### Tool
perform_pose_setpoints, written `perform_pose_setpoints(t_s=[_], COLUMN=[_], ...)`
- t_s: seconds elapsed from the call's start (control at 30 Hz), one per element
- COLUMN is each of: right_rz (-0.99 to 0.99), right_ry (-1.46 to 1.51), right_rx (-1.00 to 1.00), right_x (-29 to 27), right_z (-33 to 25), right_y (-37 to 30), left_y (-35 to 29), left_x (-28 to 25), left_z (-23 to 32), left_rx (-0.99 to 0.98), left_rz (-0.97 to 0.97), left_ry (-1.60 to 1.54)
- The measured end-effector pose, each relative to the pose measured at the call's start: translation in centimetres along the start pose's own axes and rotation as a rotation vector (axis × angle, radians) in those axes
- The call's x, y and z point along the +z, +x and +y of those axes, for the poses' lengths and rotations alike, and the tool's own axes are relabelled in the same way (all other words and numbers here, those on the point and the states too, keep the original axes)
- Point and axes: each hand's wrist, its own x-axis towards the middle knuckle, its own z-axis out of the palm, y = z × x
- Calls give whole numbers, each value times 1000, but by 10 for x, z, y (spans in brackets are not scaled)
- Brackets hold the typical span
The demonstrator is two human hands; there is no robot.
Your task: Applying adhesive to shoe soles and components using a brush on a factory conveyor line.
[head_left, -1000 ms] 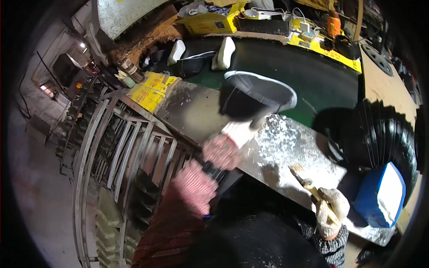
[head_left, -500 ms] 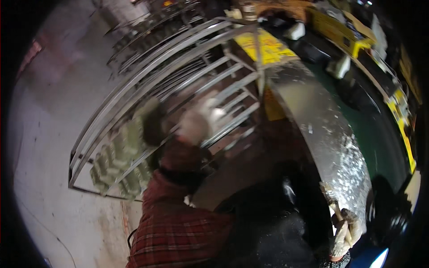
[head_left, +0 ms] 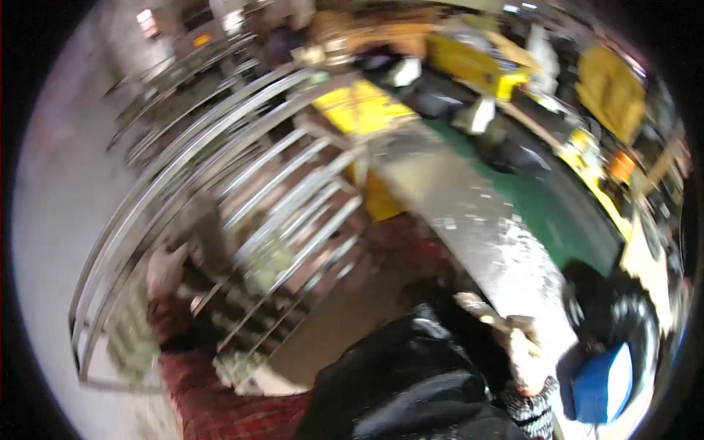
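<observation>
With left hand [head_left: 167,268] at rack [head_left: 301,206], grip too blurred to tell, clenching brush [head_left: 480,309] in right hand [head_left: 524,353] by worktable edge [head_left: 471,258], floor [head_left: 59,220] beyond rack

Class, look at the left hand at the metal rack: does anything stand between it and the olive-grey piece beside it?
Nothing visible does: the left hand seems to meet the olive-grey piece directly, though blur hides the exact contact.
</observation>
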Motion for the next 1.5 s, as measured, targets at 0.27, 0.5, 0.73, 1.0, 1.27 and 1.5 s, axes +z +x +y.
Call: perform_pose_setpoints(t_s=[0.27, 0.5, 0.73, 1.0, 1.27, 1.5], right_rz=[-77, 224, 714, 1398, 1422, 1277], right_ry=[-42, -392, -527, -549, -733, -516], right_rx=[-384, -415, -598, -223, -306, -378], right_x=[-25, -65, -139, -232, -225, -159], right_z=[38, 30, -10, -22, -6, -21], right_y=[27, 1, -40, -167, -183, -157], left_y=[103, 10, -74, -212, -249, -216], left_x=[90, 161, 179, 219, 308, 297], left_z=[64, 158, 192, 256, 234, 173], left_rx=[38, 168, -229, 132, -40, -681], left_rz=[-636, -662, -1231, -1567, -1816, -1737], left_ry=[-849, -1774, -1762, -1294, -1336, -952])
